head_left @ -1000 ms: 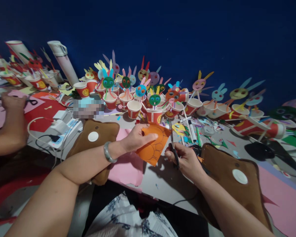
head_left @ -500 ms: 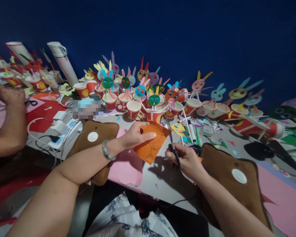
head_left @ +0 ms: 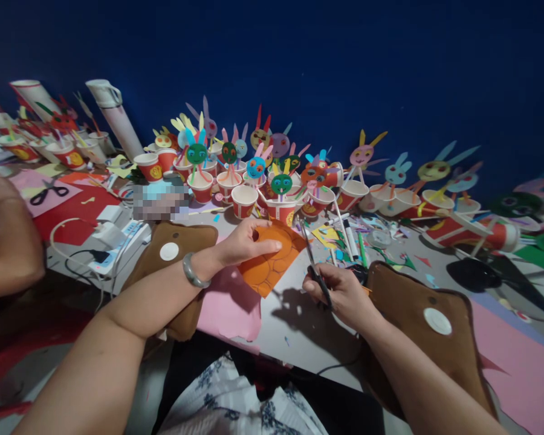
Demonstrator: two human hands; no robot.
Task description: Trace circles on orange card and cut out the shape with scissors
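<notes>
Between the thumb and fingers of my left hand (head_left: 245, 243) is a piece of orange paper (head_left: 272, 263) with rounded outlines drawn on it. My right hand (head_left: 338, 290) grips a pair of dark-handled scissors (head_left: 317, 275), fingers in the loops. The blades point up and away, beside the right edge of the orange paper. Whether they touch it I cannot tell. Under my left hand, a pink sheet (head_left: 233, 314) lies on the table, partly over a brown cushion-like pad (head_left: 181, 241).
Paper cups (head_left: 245, 202) with colourful paper rabbit faces line the back. Markers (head_left: 350, 238) and paper scraps lie behind my right hand. Another brown pad (head_left: 417, 326) is at right. A power strip (head_left: 122, 241) and a co-worker's arm (head_left: 9, 235) are at left, near black scissors (head_left: 49, 192).
The orange paper in my left hand has shifted slightly left, widening the gap to the scissors. At left, the co-worker's hand has moved down and left, uncovering the black scissors.
</notes>
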